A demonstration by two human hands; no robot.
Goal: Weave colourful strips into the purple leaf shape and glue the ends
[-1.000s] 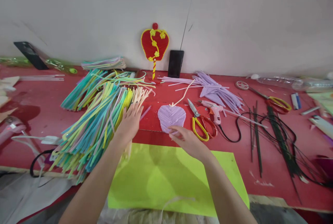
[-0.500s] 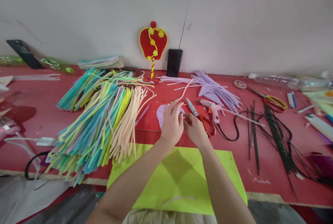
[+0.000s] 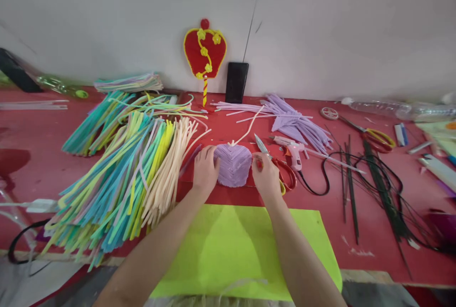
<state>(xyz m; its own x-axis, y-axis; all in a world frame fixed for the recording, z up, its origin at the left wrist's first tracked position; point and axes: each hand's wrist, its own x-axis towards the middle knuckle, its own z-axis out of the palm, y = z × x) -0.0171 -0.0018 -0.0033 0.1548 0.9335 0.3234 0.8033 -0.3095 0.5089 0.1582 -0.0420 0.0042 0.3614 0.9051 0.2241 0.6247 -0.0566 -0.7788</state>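
Note:
A purple heart-shaped piece woven from fuzzy stems [image 3: 233, 165] lies on the red table [image 3: 356, 231], with a cream stem [image 3: 249, 129] trailing from its top. My left hand [image 3: 205, 170] is curled against its left edge. My right hand [image 3: 265, 176] is curled against its right edge. Both hands grip the piece between them. A bright red sheet [image 3: 221, 194] lies under it.
A big pile of coloured fuzzy stems [image 3: 121, 178] lies to the left and a yellow-green sheet [image 3: 242, 250] in front. Scissors [image 3: 285, 176], a pink glue gun [image 3: 294, 151], purple stems [image 3: 295, 124] and dark wires [image 3: 384, 188] are to the right. A red fan ornament [image 3: 204, 52] and a phone [image 3: 236, 82] lean on the wall.
My left hand left the stem pile and came to the purple piece. Both hands first met over it, then settled on its left and right edges.

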